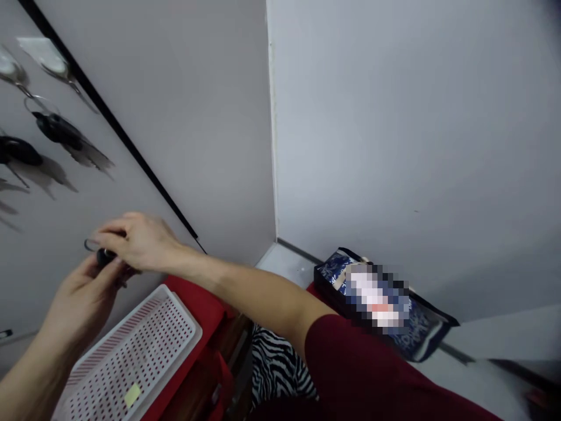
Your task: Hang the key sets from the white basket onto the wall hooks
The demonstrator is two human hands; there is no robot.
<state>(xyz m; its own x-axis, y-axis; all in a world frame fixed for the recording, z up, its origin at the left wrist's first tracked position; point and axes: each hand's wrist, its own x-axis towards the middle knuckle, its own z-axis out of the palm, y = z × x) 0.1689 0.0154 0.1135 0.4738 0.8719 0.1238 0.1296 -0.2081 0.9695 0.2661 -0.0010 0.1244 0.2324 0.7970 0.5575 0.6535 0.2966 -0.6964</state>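
Note:
At the left, against the pale wall panel, my two hands meet around a small bunch of keys [105,256] with a black fob and a metal ring. My left hand [85,295] grips the black fob from below, thumb on top. Coming across from the right, my right hand [138,240] has its fingers closed at the ring end of the same keys. The fingers cover most of the bunch. Higher up, another set of keys [61,131] with a black head hangs by its ring from a metal wall hook [55,64].
More black-headed keys [20,151] hang at the far left edge. Below my hands, a white perforated basket [184,316] with a yellow slip [132,395] stands on a red surface [205,310]. A blue patterned bag [333,269] sits by the right wall; zebra-striped fabric [280,356] lies below my arm.

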